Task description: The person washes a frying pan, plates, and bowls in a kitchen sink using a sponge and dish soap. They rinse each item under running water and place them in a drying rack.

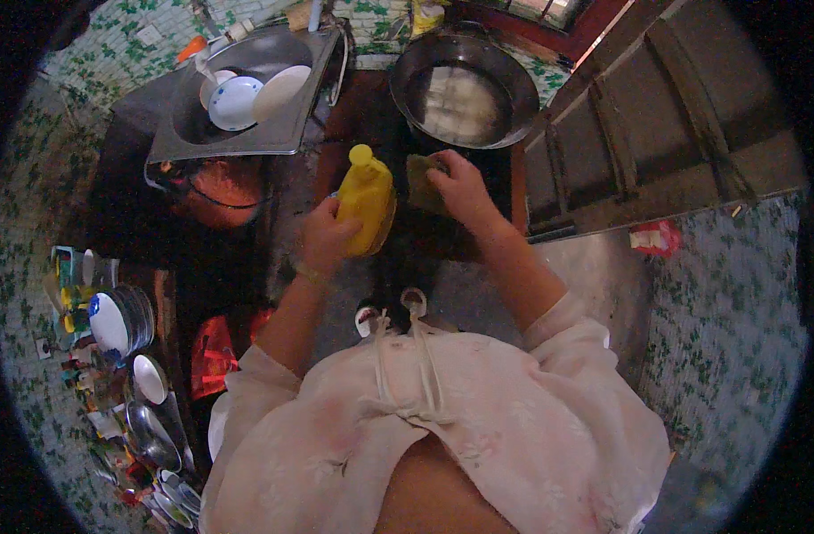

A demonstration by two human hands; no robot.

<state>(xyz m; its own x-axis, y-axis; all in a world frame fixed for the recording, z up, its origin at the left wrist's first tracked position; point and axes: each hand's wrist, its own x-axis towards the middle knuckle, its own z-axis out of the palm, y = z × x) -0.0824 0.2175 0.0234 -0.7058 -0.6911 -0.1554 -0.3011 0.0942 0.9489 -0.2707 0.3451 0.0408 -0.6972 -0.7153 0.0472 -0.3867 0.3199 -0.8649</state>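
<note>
My left hand grips a yellow plastic bottle with a round yellow cap, tilted slightly to the right. My right hand pinches a dull green-brown cloth or scouring pad by its upper right edge. The pad is apart from the bottle, a little to its right. Just beyond my right hand sits a large dark wok with liquid in it that reflects light. What the bottle contains cannot be told.
A metal sink at the upper left holds several dishes, among them a white plate. Beneath it hangs or stands a reddish bucket. Stacked plates and bowls line the left side. A wooden door stands at the right.
</note>
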